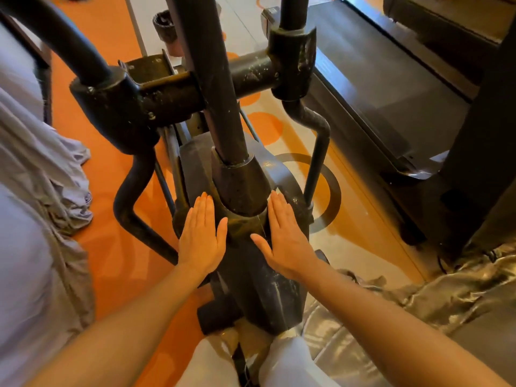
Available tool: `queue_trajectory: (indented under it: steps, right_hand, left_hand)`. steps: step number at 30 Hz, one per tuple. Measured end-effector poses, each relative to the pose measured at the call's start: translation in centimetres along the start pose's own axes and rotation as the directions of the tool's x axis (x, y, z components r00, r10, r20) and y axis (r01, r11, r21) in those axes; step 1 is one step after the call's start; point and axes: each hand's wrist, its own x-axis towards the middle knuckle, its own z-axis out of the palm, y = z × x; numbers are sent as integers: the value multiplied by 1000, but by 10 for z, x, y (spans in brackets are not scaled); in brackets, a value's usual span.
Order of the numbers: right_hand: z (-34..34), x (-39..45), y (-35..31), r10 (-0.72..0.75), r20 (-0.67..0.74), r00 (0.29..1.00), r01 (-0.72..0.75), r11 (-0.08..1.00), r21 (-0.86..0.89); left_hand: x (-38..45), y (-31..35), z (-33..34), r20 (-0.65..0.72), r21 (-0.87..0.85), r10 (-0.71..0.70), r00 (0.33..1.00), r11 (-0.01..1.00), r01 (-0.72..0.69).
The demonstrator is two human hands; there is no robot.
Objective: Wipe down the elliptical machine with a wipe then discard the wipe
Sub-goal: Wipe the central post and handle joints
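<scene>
Down on the dark housing (251, 277) of the elliptical machine (240, 188), both of the person's hands lay flat, palms down. The left hand (201, 238) rested on the housing's left shoulder, its fingers straight and held together, thumb spread out toward the middle. The right hand (283, 238) mirrored it on the right shoulder, fingers straight and close, thumb angled inward. Neither hand held or pinched anything; no wipe could be seen under or between them.

Between the two hands rose the tapered collar (241, 185) at the foot of the central post (212, 79), which ran up and out of the top of the view. A scuffed crossbar (178, 96) crossed the post higher up, with a bulky black joint at each end. From the left joint a curved arm (131, 191) bent down beside the housing; from the right joint a thinner bent tube (318, 152) dropped toward the floor.

The floor (111, 152) beneath was orange on the left and pale with orange circles and a dark ring on the right. A treadmill (391, 107) stood to the right of the machine, well apart from the hands. Pale grey fabric (42, 191) filled the left edge, and shiny crumpled material (418, 303) lay at the lower right beneath the right forearm. A dark basket-like container (166, 26) stood on the floor far beyond the crossbar.
</scene>
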Motion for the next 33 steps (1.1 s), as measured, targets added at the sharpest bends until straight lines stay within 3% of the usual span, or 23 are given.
queue_trajectory:
  steps: [6,18,22,29,33]
  right_hand:
    - [0,-8,15,-124,49,991,128,987,-94]
    - [9,-13,1,-65,-34,997,66,998,14]
    - [-1,-4,11,-71,-19,997,70,996,-52]
    - [-1,9,-1,41,-50,998,-43,999,-34]
    - [2,-8,-2,8,-40,999,-8,1000,-11]
  left_hand:
    - [-7,19,6,-2,1,-133,991,991,133]
    - [-5,17,1,58,2,-139,989,990,139]
    - [-5,12,4,44,-18,-111,993,994,112]
    - [-5,6,12,17,-29,-79,997,996,80]
    - [-4,2,15,-14,-13,-70,997,998,69]
